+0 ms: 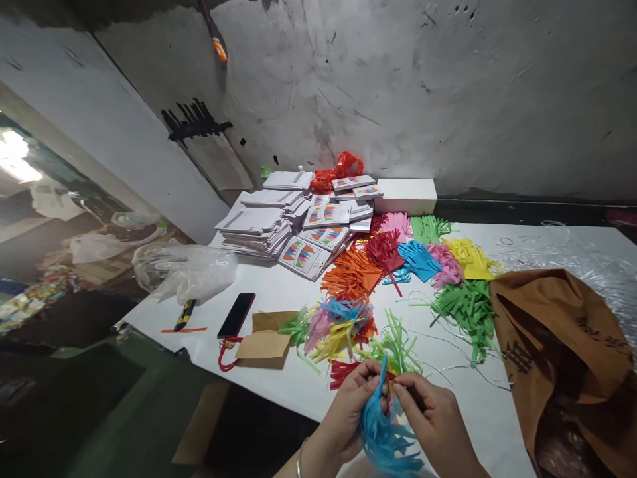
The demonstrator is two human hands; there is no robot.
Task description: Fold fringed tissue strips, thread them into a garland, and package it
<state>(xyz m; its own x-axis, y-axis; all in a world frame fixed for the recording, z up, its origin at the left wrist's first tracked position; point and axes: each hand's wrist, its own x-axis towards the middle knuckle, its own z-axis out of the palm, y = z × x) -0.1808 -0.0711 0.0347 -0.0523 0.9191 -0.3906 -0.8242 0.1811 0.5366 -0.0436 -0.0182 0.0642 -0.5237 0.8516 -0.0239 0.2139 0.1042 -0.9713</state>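
Note:
My left hand (354, 403) is closed around the top of a blue paper tassel (385, 435), whose fringe hangs down toward me. One twisted blue end sticks up past the thumb. Close beside it, the thumb and forefinger of my right hand (432, 415) are pinched together near a bit of red at the tassel's top; what they grip is too small to make out. Just beyond my hands lie a red fringed paper piece (342, 374) and a light green tassel (395, 345). Several mixed tassels, including yellow strips (332, 342), lie a little farther off.
Fringed paper bundles, such as an orange bundle (351, 272), spread across the white table (293, 392). Behind are stacked printed cards (256, 222) and a white box (405, 197). A phone (237, 315) and cutter knife (186, 315) lie left; a brown bag (557, 332) stands right.

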